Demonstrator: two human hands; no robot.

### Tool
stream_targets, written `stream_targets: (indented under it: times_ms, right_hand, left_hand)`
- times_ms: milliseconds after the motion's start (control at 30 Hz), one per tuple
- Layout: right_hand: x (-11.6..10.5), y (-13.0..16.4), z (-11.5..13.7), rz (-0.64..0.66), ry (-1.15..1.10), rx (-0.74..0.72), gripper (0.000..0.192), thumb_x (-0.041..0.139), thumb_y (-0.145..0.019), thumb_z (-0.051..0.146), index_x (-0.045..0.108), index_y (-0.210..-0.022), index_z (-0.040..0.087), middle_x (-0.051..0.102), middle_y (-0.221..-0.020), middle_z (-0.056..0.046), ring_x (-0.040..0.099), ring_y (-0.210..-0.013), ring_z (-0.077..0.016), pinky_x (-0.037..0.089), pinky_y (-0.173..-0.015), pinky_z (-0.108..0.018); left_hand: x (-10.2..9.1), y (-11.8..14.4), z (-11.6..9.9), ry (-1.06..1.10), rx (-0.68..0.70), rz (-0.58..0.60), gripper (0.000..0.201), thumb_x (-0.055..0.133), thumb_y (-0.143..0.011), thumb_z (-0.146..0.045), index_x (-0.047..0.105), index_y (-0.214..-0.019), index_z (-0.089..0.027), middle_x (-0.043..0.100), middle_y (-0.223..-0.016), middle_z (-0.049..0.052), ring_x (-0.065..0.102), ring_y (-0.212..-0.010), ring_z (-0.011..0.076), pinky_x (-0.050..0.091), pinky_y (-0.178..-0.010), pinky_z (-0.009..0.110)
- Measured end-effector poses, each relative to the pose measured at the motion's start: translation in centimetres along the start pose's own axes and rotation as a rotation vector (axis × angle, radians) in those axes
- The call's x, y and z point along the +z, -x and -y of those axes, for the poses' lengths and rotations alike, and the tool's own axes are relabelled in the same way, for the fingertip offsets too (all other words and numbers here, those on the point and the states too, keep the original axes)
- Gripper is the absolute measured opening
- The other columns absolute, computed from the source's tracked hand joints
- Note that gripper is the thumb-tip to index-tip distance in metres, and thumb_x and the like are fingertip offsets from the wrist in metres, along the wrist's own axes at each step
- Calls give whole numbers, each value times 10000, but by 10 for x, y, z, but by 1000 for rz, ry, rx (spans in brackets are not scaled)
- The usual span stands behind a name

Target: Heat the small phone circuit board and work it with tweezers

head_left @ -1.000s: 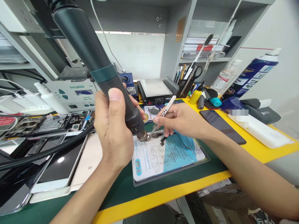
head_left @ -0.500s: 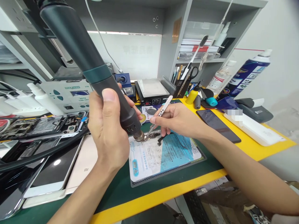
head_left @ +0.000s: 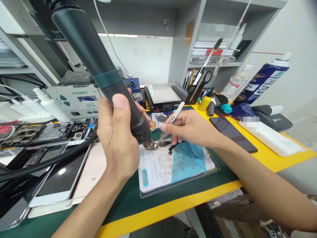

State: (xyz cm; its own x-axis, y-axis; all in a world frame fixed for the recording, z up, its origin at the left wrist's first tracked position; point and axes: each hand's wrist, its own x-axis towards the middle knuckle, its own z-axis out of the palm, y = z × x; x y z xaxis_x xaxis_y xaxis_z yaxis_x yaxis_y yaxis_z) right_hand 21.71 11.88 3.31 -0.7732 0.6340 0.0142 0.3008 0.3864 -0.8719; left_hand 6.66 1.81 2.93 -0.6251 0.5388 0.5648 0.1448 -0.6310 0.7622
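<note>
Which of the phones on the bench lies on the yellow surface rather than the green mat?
The dark phone right of the right hand; the white phones at left lie on the green.

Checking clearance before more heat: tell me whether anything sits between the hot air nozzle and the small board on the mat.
Nothing visible does. The hot air nozzle hangs just beside the small board, and only the tweezers reach it from the other side.

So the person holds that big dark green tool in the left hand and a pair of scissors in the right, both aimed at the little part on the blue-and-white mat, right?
Not quite. The head view shows the right hand holding white tweezers, not scissors. The rest stands: the left hand grips the dark green tool, and both tips meet at the small part on the blue-and-white mat.
</note>
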Motion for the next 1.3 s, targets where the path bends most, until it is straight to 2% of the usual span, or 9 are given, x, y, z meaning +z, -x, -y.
stream_targets:
  times_ms: [167, 433, 733, 967, 1300]
  right_hand:
    - [1, -2, -3, -2, 31, 0, 372, 738, -878, 501, 789, -897, 134, 731, -616, -44, 651, -523, -146, 511, -491, -227]
    - [3, 0, 1, -3, -17, -3, 327, 763, -864, 469, 751, -780, 153, 725, -599, -35, 636, -511, -129, 487, -481, -205]
    - [4, -1, -1, 18, -34, -20, 330, 753, -876, 462, 768, -911, 134, 728, -614, -32, 662, -534, -138, 502, -486, -208]
    - [3, 0, -2, 22, -34, -30, 356, 735, -890, 482, 763, -938, 130, 730, -617, -35, 670, -533, -142, 507, -483, -211]
    - [4, -1, -3, 17, -19, -19, 400, 700, -905, 532, 758, -939, 138, 730, -629, -39, 690, -560, -160, 520, -494, -229]
  left_hand:
    - [1, 1, -1, 5, -2, 4, 364, 507, -1016, -520, 586, -1073, -170, 603, -787, 10, 650, -563, 178, 595, -524, 363]
    - [2, 1, 0, 25, 3, 8, 343, 514, -1014, -521, 597, -1042, -190, 602, -771, -4, 645, -561, 163, 596, -515, 340]
    - [2, 0, 1, 13, 10, 3, 343, 509, -1015, -521, 594, -1020, -189, 604, -765, -2, 648, -553, 167, 590, -507, 340]
    - [2, 1, 0, 3, 3, 5, 383, 526, -996, -565, 584, -1004, -186, 596, -763, -4, 650, -555, 162, 598, -527, 343]
    - [2, 1, 0, 11, 1, 16, 345, 511, -1013, -528, 590, -1011, -192, 592, -760, -5, 652, -561, 161, 597, -526, 337]
